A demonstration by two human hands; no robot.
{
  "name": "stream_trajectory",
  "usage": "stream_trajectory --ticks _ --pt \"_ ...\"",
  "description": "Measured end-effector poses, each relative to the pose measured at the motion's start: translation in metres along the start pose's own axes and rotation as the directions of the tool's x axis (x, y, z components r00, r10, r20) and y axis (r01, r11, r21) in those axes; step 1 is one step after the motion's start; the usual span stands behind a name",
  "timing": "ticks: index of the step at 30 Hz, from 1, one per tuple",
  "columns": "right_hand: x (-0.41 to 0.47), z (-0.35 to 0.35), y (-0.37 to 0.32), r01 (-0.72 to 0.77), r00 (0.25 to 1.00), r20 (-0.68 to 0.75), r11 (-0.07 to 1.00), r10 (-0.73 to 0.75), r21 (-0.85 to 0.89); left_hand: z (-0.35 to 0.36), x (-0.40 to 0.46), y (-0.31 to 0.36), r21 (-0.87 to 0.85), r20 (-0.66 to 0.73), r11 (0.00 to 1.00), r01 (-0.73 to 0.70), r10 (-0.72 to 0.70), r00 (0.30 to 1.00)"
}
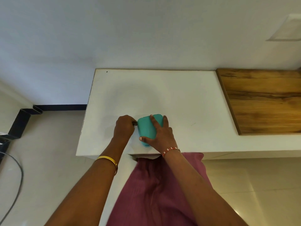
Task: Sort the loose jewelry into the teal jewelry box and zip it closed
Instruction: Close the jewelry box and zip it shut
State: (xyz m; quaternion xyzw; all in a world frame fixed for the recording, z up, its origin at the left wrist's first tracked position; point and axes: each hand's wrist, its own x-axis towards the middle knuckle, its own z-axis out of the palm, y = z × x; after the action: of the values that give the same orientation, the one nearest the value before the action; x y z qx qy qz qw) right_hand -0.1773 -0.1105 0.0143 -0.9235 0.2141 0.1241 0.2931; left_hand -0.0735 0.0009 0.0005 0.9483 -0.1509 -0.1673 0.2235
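The teal jewelry box (146,126) lies with its lid down on the white table (162,92), near the front edge. My right hand (158,133) rests on top of the box, fingers spread over the lid and thumb against its near side. My left hand (124,127) is at the box's left side, fingers pinched on a small dark zip pull (134,123). No loose jewelry shows on the table.
A wooden board (263,101) covers the table's right part. A white wall rises behind the table. Left of the table are tiled floor, a black metal frame (19,123) and a dark cable (16,185). Pink cloth (156,190) hangs below the table's front edge.
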Motion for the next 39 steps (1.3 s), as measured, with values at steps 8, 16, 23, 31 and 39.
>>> stream_trajectory --ticks 8,16,23,31,39 --pt "0.001 0.002 0.001 0.003 1.000 -0.002 1.000 -0.003 -0.005 0.004 -0.006 -0.004 0.049 -0.016 0.997 -0.059 0.060 0.998" --pt "-0.003 0.002 -0.001 0.006 1.000 0.006 1.000 -0.006 -0.011 0.006 -0.015 -0.008 0.056 -0.057 0.995 -0.083 0.086 0.995" --pt "-0.008 0.002 -0.009 0.030 0.999 0.016 0.986 -0.028 -0.166 0.011 -0.024 -0.007 -0.208 -0.105 0.978 -0.034 0.012 0.994" --pt "-0.003 -0.024 -0.022 0.077 0.997 0.001 0.958 -0.079 -0.275 0.011 -0.022 -0.012 -0.330 -0.073 0.944 0.014 -0.040 0.997" --pt "0.029 -0.060 -0.037 0.074 0.997 0.000 0.981 -0.075 -0.180 0.011 -0.014 -0.012 -0.434 -0.022 0.896 0.097 -0.118 0.993"
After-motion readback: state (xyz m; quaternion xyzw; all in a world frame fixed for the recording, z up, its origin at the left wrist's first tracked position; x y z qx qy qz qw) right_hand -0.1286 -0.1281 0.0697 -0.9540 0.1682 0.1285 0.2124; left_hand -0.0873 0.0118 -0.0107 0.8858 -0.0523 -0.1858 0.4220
